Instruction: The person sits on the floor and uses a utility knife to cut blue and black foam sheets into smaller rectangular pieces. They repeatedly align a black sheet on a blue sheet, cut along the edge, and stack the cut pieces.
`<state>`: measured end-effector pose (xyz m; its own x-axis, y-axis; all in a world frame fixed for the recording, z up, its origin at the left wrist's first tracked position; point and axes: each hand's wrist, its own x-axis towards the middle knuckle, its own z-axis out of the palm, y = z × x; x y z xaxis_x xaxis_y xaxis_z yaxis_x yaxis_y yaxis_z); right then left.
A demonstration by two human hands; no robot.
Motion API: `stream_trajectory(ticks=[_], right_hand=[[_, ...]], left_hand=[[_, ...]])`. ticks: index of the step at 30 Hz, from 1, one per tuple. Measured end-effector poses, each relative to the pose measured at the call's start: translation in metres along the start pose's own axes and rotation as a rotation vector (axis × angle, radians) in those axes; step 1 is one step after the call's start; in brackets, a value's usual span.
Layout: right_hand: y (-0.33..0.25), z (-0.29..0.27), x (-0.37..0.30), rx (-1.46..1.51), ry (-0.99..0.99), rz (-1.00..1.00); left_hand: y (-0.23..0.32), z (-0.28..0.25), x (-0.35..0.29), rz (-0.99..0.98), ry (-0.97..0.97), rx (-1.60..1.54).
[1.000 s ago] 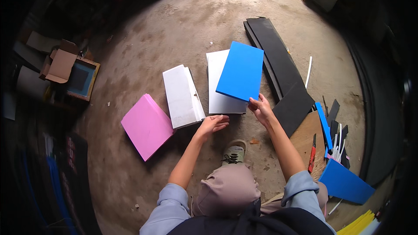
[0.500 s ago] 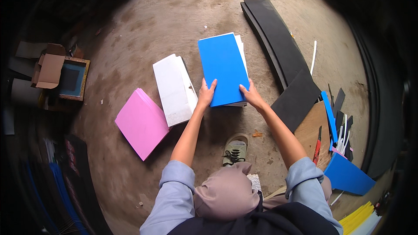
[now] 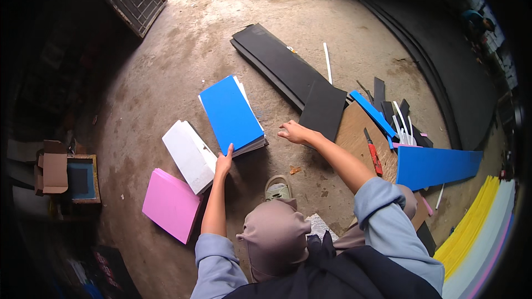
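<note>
A stack of sheets, blue on top with white ones beneath (image 3: pixel 231 112), lies tilted on the floor in front of me. My left hand (image 3: pixel 224 163) is at its near left corner, with the thumb over the edge and the other fingers mostly hidden. To the right of the stack and apart from it, my right hand (image 3: pixel 295 132) hovers over the floor with loosely bent fingers and nothing in them. A white stack (image 3: pixel 189 156) sits left of the blue one, and a pink stack of sheets (image 3: pixel 172 205) lies beyond that, nearer me.
Long black sheets (image 3: pixel 280 63) lie ahead, with a black square piece (image 3: pixel 324 112) at their near end. On the right are a wooden board (image 3: pixel 354 133), a red cutter knife (image 3: pixel 373 154), a blue offcut (image 3: pixel 435 167) and yellow sheets (image 3: pixel 468 227). An open cardboard box (image 3: pixel 55 174) stands left.
My right hand has let go of the blue stack and moved off to the right. My left hand stays at its near corner. The view has turned to the right and tipped up.
</note>
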<state>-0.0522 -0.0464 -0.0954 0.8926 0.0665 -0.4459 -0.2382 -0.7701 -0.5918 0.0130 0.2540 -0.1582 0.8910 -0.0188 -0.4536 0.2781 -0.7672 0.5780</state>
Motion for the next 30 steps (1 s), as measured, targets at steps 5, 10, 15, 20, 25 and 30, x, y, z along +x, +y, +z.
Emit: stream_trajectory(ticks=[5, 10, 15, 20, 25, 30], right_hand=[[0.131, -0.072, -0.145, -0.176, 0.079, 0.250], [0.248, -0.097, -0.315, 0.012, 0.416, 0.558], [0.278, -0.038, -0.374, 0.201, 0.727, 0.555], [0.296, 0.040, -0.348, 0.017, 0.861, 0.379], [0.282, 0.056, -0.270, -0.047, 0.971, 0.205], [0.277, 0.055, -0.245, -0.177, 0.904, 0.300]], left_hand=[[0.089, 0.010, -0.075, 0.203, 0.158, 0.765], [0.210, 0.050, -0.112, 0.898, 0.068, 0.937], [0.260, 0.115, -0.125, 1.261, -0.192, 1.068], [0.248, 0.204, -0.163, 1.331, -0.363, 1.021], [0.201, 0.252, -0.134, 1.465, -0.323, 0.848], [0.188, 0.277, -0.134, 1.423, -0.126, 0.860]])
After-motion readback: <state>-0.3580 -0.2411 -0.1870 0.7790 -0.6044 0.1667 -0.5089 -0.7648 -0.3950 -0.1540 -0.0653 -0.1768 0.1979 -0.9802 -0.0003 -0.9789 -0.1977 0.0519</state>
